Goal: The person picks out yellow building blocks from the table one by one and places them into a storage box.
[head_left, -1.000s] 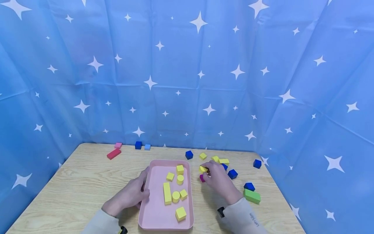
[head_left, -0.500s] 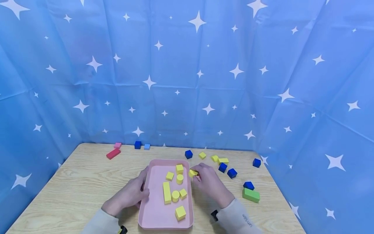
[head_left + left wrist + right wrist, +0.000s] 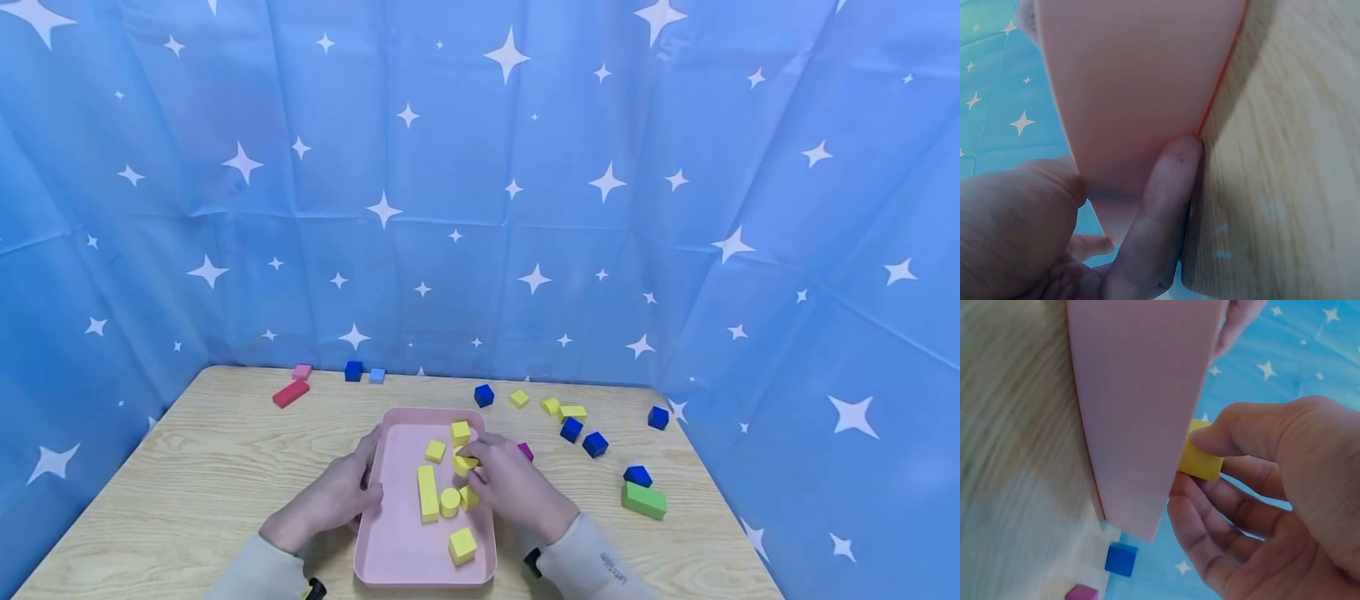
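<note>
A pink tray (image 3: 397, 550) lies on the table with several yellow blocks in it, among them a long block (image 3: 427, 493), a cylinder (image 3: 450, 502) and a cube (image 3: 462, 546). My left hand (image 3: 341, 496) grips the tray by its left side; in the left wrist view a finger lies along the outer wall and the thumb is at the rim. Over the tray's right rim reaches my right hand (image 3: 517, 487), pinching a yellow block (image 3: 1204, 456) between thumb and fingers. In the head view that block overlaps the yellow pieces beneath, and the fingers partly cover it.
Right of the tray lie a magenta block (image 3: 526, 451), several blue blocks (image 3: 596, 444), yellow blocks (image 3: 572, 412) and a green block (image 3: 643, 500). A red block (image 3: 291, 393), a pink one and two blue ones sit at the back left. A starry blue curtain (image 3: 450, 167) hangs behind.
My right hand has carried the yellow block leftward from beside the magenta block, over the right rim into the tray area. The left hand and the tray stay in place.
</note>
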`<state>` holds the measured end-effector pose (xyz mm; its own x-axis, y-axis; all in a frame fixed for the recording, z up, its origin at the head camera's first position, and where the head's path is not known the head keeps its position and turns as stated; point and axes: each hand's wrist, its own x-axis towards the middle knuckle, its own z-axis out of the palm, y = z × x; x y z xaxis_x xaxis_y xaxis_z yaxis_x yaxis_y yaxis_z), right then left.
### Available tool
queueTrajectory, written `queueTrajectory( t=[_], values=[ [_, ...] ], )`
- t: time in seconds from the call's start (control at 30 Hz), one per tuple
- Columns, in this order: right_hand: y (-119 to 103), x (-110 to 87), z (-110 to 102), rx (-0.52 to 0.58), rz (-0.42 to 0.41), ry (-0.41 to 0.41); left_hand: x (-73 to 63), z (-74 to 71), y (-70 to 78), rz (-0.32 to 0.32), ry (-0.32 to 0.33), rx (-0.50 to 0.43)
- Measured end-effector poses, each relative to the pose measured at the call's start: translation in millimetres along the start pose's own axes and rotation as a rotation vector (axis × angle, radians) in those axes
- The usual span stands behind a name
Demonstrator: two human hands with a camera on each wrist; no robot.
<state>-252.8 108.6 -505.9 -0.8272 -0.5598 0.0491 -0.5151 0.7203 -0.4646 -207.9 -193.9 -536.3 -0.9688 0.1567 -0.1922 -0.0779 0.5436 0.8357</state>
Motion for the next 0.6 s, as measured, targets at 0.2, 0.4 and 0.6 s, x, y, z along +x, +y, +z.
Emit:
queueTrajectory(
  t=[0.2, 0.4, 0.6],
  values=[
    [-5.8, 0.9, 5.5, -0.03, -0.018, -0.019, -0.1, 0.5, 0.4, -0.009, 0.003, -0.001],
    [-5.7, 0.3, 6.2, -0.051, -0.023, -0.044, 0.3, 0.3, -0.7, -0.008, 0.006, 0.0],
    [-5.8, -1.3, 3.8, -0.049, -0.032, -0.031, 2.1, 0.5, -1.0, -0.007, 0.007, 0.01]
  ],
)
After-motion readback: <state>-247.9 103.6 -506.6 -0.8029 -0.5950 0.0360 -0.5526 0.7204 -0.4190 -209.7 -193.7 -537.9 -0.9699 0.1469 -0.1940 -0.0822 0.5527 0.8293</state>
